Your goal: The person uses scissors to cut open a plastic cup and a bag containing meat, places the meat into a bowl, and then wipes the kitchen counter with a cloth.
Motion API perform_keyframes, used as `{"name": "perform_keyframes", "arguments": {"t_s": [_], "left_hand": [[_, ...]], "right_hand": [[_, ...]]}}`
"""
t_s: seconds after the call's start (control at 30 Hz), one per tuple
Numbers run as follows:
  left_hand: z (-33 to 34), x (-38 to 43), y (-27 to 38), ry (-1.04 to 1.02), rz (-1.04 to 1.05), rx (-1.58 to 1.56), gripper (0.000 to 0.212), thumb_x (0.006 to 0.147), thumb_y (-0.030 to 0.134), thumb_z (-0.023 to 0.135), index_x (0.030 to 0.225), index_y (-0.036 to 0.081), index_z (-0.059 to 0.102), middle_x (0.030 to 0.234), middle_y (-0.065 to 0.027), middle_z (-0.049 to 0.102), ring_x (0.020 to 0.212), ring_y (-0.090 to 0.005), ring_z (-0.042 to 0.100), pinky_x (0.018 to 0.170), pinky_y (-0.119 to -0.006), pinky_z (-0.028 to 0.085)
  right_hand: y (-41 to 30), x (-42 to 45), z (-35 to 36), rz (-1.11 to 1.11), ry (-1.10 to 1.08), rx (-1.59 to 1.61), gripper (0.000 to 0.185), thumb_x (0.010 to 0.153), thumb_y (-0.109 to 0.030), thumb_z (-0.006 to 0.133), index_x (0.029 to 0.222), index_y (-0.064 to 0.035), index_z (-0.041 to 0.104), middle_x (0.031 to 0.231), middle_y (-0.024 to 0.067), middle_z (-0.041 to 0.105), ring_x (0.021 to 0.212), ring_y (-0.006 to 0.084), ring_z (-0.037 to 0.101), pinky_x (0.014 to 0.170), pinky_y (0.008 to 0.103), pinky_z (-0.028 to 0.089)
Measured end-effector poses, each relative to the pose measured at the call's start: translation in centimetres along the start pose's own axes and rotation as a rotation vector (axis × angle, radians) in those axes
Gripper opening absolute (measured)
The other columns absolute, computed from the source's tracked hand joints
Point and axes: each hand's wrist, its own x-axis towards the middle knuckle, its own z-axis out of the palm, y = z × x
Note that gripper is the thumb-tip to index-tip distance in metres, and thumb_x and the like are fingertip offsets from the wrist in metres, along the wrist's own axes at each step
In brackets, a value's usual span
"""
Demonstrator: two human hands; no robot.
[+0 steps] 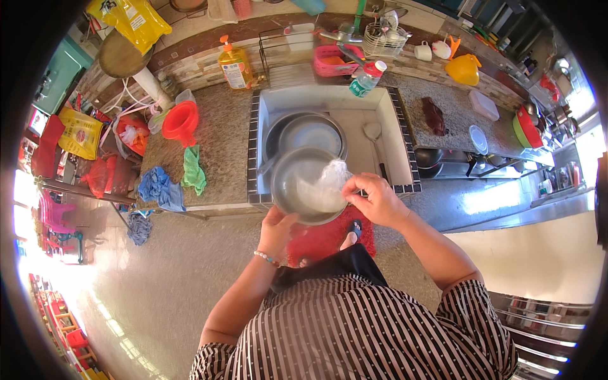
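A round metal bowl (289, 190) is held over the front edge of the sink (396, 142). My left hand (275, 232) grips its lower left rim. With its fingers pinched together, my right hand (375, 197) holds a whitish, translucent bag (335, 173) at the bowl's right side. The bag hangs into the bowl and is blurred; its contents cannot be told. Behind the bowl, inside the sink, rests a larger metal basin (273, 137) with another metal bowl (311, 133) in it. A metal spatula (373, 133) with a black handle leans at the sink's right.
Left of the sink, the stone counter (221, 142) bears a red funnel (180, 121), a green cloth (193, 171) and a blue cloth (160, 187). An orange soap bottle (235, 69), a pink basket (323, 61) and a plastic bottle (366, 80) stand behind. A red mat (323, 242) lies underfoot.
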Motion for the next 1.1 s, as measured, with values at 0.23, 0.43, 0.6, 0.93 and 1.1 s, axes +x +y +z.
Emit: {"name": "perform_keyframes", "arguments": {"t_s": [0.23, 0.43, 0.6, 0.93, 1.1], "left_hand": [[-1.1, 0.3, -1.4, -0.013, -0.061, -0.041, 0.012, 0.089, 0.012, 0.056, 0.100, 0.010, 0.051, 0.086, -0.0074, 0.065, 0.071, -0.0198, 0.066, 0.059, -0.030, 0.056], [-0.7, 0.2, -1.8, 0.008, -0.062, -0.057, 0.009, 0.089, 0.013, 0.057, 0.095, 0.010, 0.050, 0.084, -0.0050, 0.063, 0.068, -0.0170, 0.065, 0.059, -0.030, 0.056], [-0.2, 0.2, -2.3, 0.019, -0.034, -0.032, 0.010, 0.089, 0.013, 0.057, 0.096, 0.011, 0.050, 0.083, -0.0036, 0.063, 0.067, -0.0147, 0.063, 0.061, -0.031, 0.056], [-0.9, -0.5, -4.6, 0.097, -0.184, -0.239, 0.017, 0.087, 0.009, 0.056, 0.104, 0.012, 0.052, 0.086, -0.0058, 0.064, 0.070, -0.0202, 0.066, 0.060, -0.031, 0.057], [-3.1, -1.2, -6.0, 0.194, -0.151, -0.297, 0.017, 0.088, 0.008, 0.054, 0.105, 0.011, 0.052, 0.087, -0.0083, 0.065, 0.072, -0.0216, 0.067, 0.057, -0.031, 0.057]], "right_hand": [[-1.6, -1.7, -1.4, 0.045, 0.214, 0.094, 0.004, 0.084, -0.002, 0.058, 0.087, 0.0006, 0.058, 0.081, 0.0064, 0.062, 0.077, 0.0122, 0.058, 0.072, 0.0251, 0.046], [-0.8, -3.0, -2.1, 0.091, 0.328, 0.059, 0.003, 0.085, -0.002, 0.057, 0.087, -0.0001, 0.058, 0.080, 0.0052, 0.061, 0.075, 0.0101, 0.055, 0.069, 0.0242, 0.045], [0.6, -4.0, -2.1, 0.034, 0.386, -0.059, 0.004, 0.082, -0.001, 0.058, 0.086, -0.0005, 0.056, 0.081, 0.0116, 0.061, 0.075, 0.0252, 0.061, 0.068, 0.0304, 0.047], [4.0, -7.9, -1.8, 0.070, 0.423, -0.192, 0.005, 0.078, 0.001, 0.057, 0.081, -0.0016, 0.054, 0.078, 0.0121, 0.058, 0.075, 0.0329, 0.057, 0.072, 0.0371, 0.048], [6.7, -10.9, 1.7, 0.010, 0.291, -0.335, 0.005, 0.078, -0.003, 0.054, 0.080, -0.0071, 0.054, 0.078, 0.0104, 0.058, 0.081, 0.0313, 0.056, 0.094, 0.0475, 0.039]]}}
